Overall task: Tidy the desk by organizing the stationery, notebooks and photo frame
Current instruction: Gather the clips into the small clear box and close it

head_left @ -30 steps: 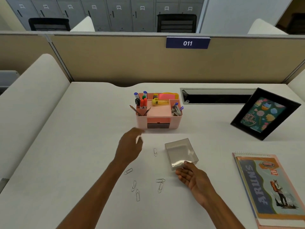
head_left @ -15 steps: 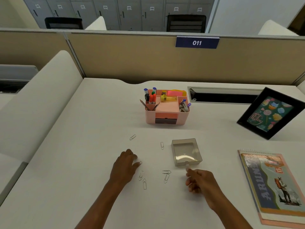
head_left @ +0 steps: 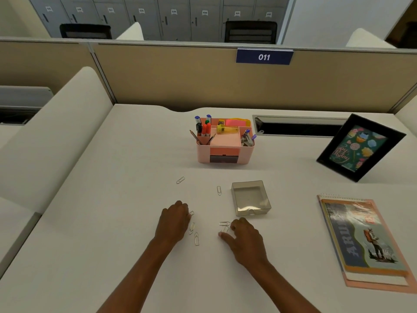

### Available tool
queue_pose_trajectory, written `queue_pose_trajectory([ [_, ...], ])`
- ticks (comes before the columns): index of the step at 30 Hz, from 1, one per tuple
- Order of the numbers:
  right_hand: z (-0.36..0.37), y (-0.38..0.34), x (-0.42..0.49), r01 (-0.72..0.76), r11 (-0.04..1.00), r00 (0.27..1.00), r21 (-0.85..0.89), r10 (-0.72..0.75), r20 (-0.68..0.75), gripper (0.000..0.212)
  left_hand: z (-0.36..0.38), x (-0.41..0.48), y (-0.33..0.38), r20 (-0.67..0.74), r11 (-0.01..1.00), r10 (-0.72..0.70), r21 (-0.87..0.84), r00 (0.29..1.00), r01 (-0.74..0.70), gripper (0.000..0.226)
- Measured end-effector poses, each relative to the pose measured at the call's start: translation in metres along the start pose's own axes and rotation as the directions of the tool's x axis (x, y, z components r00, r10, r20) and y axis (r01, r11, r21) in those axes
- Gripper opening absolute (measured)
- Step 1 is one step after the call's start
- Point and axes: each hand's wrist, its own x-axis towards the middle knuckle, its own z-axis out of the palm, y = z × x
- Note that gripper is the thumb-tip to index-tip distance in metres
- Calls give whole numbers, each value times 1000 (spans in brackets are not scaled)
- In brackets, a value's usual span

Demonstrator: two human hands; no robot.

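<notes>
**Editor:** Where are the two hands?

**Photographer:** Both are palm-down on the white desk [head_left: 112, 199], towards its near edge. The left hand [head_left: 174, 222] has its fingers curled, the tips touching one paper clip [head_left: 191, 213]. I cannot tell whether it actually grips it. The right hand [head_left: 244, 239] pinches the crossed clips [head_left: 225, 225] between thumb and forefinger.

**Editor:** Any other clips?

**Photographer:** A second clip [head_left: 192, 228] and a third clip [head_left: 196, 238] lie between the hands, just beside the left one. Farther back, a lone clip [head_left: 180, 180] lies well apart on the left, and an upright-lying clip [head_left: 218, 190] lies just left of the clear box [head_left: 252, 211].

**Editor:** And that box?

**Photographer:** It sits open-topped just behind the right hand, not touching it.

**Editor:** The rest of the desk?

**Photographer:** A pink organizer [head_left: 225, 154] stands behind the box, holding markers, pencils and sticky notes. The black photo frame [head_left: 361, 147] leans tilted at the back right. The notebooks [head_left: 365, 240] lie stacked flat at the right, well apart from the hands. A blue sign [head_left: 264, 57] reading 011 hangs on the partition behind.
</notes>
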Motion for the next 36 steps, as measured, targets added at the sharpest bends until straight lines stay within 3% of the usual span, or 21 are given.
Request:
queue_pose_trajectory([
  [5,6,-22,4,-8,989,1000,-147,9,2,25,2,4,1,79,1000,-14,0,997,14,15],
  [15,6,-29,18,-112,991,988,-74,119,94,17,-1,8,6,151,995,7,93,988,-22,19],
  [19,3,-25,19,-91,993,986,-75,101,136,12,-2,8,10,171,995,1,98,985,-18,20],
  [21,-2,-20,20,-82,997,987,10,80,138,11,-2,8,10,170,995,5,96,985,-22,19],
  [25,-26,-13,22,-37,914,997,405,6,78,18,-2,4,8,151,999,2,45,989,-9,9],
  [28,-58,-9,33,2,870,1000,493,11,-25,20,-2,1,5,115,999,-18,-27,993,21,8],
  [32,-89,7,63,97,962,987,254,-60,-148,18,-1,-1,3,103,988,-82,-123,991,95,5],
  [36,-90,21,84,60,996,998,65,-59,-17,20,-3,-2,19,49,964,-79,-251,996,88,10],
])
